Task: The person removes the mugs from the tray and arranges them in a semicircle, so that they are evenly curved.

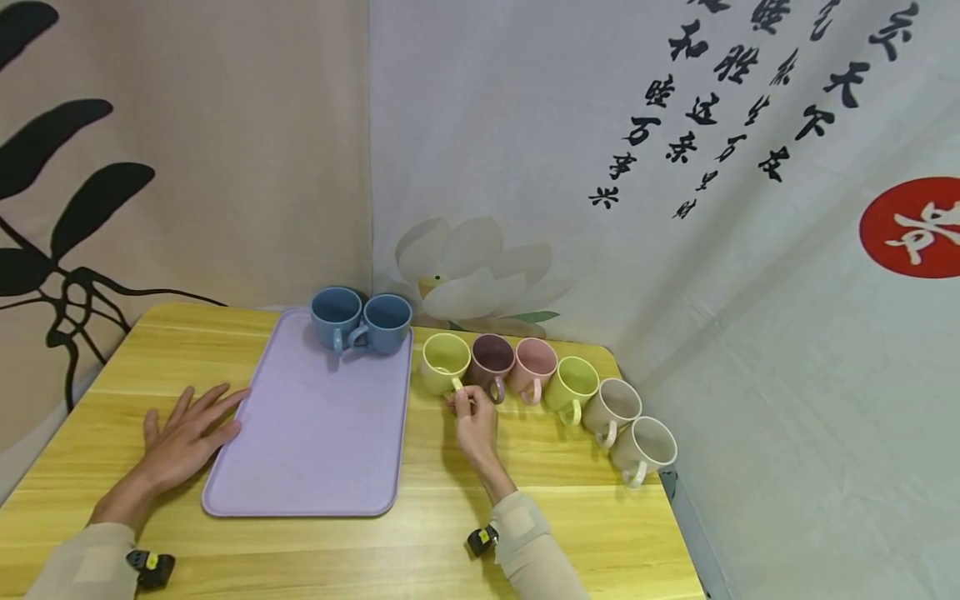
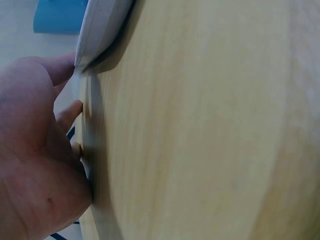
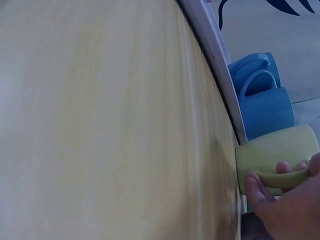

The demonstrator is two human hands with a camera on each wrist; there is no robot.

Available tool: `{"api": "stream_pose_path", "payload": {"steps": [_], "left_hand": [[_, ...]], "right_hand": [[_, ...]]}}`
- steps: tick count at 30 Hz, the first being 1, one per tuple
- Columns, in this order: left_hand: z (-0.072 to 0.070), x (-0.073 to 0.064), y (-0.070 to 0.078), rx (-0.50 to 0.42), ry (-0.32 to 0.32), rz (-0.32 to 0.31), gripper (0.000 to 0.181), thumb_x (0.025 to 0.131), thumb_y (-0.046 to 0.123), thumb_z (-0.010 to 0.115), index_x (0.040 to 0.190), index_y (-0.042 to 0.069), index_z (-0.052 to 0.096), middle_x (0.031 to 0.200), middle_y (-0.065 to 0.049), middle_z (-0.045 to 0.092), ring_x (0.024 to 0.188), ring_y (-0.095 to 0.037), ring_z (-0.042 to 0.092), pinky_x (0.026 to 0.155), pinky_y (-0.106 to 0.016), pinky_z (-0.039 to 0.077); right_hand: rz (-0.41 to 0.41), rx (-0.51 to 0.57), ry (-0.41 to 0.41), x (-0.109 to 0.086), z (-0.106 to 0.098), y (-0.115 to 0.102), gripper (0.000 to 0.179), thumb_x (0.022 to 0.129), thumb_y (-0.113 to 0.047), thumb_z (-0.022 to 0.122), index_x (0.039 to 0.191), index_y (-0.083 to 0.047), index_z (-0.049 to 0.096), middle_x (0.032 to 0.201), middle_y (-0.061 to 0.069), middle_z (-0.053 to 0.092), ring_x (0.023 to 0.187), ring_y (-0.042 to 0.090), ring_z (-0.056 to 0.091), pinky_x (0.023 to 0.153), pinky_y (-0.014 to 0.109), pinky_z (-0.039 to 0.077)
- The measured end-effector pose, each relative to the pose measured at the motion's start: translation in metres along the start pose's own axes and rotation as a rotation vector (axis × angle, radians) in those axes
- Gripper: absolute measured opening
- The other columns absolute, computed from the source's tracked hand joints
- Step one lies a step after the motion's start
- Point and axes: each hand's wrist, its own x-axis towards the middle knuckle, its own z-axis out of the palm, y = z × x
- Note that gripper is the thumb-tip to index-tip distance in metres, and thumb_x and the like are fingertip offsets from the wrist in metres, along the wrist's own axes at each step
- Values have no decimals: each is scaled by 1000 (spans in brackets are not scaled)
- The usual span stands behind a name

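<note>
My right hand (image 1: 477,429) pinches the handle of a yellow-green mug (image 1: 444,367), which stands just right of the tray. In the right wrist view, thumb and fingers wrap that mug's (image 3: 275,152) handle. My left hand (image 1: 183,446) lies with fingers spread, its fingertips at the left rim of a lilac tray (image 1: 315,442). The left wrist view has the left hand's (image 2: 40,145) thumb side at the tray's (image 2: 100,35) edge. On the tray's far right corner stand two blue mugs, one on the left (image 1: 335,317) and one on the right (image 1: 386,325).
Right of the held mug, a curved row holds a dark purple mug (image 1: 492,362), a pink mug (image 1: 534,367), another yellow-green mug (image 1: 573,387) and two off-white mugs, one inner (image 1: 613,408) and one outer (image 1: 645,446). A printed curtain (image 1: 480,167) hangs behind the wooden table (image 1: 337,558).
</note>
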Motion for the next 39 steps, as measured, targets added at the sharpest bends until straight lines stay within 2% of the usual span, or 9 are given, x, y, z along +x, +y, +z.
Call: {"api": "stream_pose_path", "payload": {"steps": [4, 13, 17, 20, 23, 24, 28, 32, 39], "left_hand": [[0, 0, -1, -4, 0, -3, 61, 122, 38, 46, 177, 12, 36, 186, -35, 14, 168, -70, -16, 119, -88, -31], [1, 0, -1, -4, -1, -6, 61, 122, 38, 45, 177, 12, 36, 186, -35, 13, 168, -69, -16, 119, -88, -32], [0, 0, 0, -5, -1, -4, 61, 122, 38, 45, 177, 12, 36, 186, -35, 13, 168, -69, -16, 119, -87, -32], [0, 0, 1, -2, -5, -6, 61, 122, 38, 45, 177, 12, 36, 186, -35, 14, 168, -70, -15, 120, -88, -31], [-1, 0, 1, 4, -7, -8, 61, 122, 38, 45, 177, 12, 36, 185, -35, 14, 168, -71, -14, 120, -88, -30], [-1, 0, 1, 6, -9, -10, 61, 122, 38, 45, 177, 12, 36, 186, -35, 14, 168, -70, -14, 120, -88, -30], [0, 0, -1, 11, -6, -8, 61, 122, 39, 45, 177, 13, 36, 186, -34, 14, 168, -70, -14, 120, -89, -30], [1, 1, -2, 13, 0, -2, 61, 122, 38, 45, 177, 13, 36, 186, -34, 15, 168, -70, -14, 120, -89, -29], [0, 0, -1, 8, -2, 2, 61, 122, 38, 45, 177, 13, 36, 186, -34, 14, 168, -69, -15, 119, -89, -30]], "right_hand": [[-39, -5, 17, 0, -1, 6, 28, 117, -17, 58, 104, 6, 69, 99, 23, 79, 92, 31, 82, 84, 33, 69], [87, -51, 12, -1, -4, -5, 28, 121, -12, 50, 117, 11, 65, 111, 31, 77, 106, 44, 82, 98, 48, 70], [2, -58, 22, 1, -5, 15, 30, 122, -16, 49, 116, 9, 65, 108, 27, 77, 102, 39, 83, 93, 43, 71], [-15, -65, 36, 1, -5, 12, 30, 122, -15, 48, 116, 10, 65, 108, 28, 76, 100, 42, 84, 90, 44, 71], [55, -63, 40, 1, -5, 5, 29, 121, -13, 48, 120, 12, 65, 113, 32, 76, 103, 47, 84, 90, 48, 72], [95, -57, 39, -1, -6, -10, 30, 121, -12, 48, 122, 13, 64, 115, 35, 75, 101, 51, 84, 86, 50, 72], [118, -47, 44, -3, -7, -15, 29, 122, -16, 51, 133, 7, 64, 126, 33, 74, 89, 49, 85, 70, 51, 71], [23, -97, 85, -6, -10, -23, 31, 120, -16, 53, 142, 4, 62, 130, 27, 73, 76, 47, 81, 57, 41, 67], [-203, -215, 185, -12, -8, -42, 29, 114, -8, 61, 139, 6, 64, 129, 25, 70, 81, 26, 75, 66, 25, 62]]}}
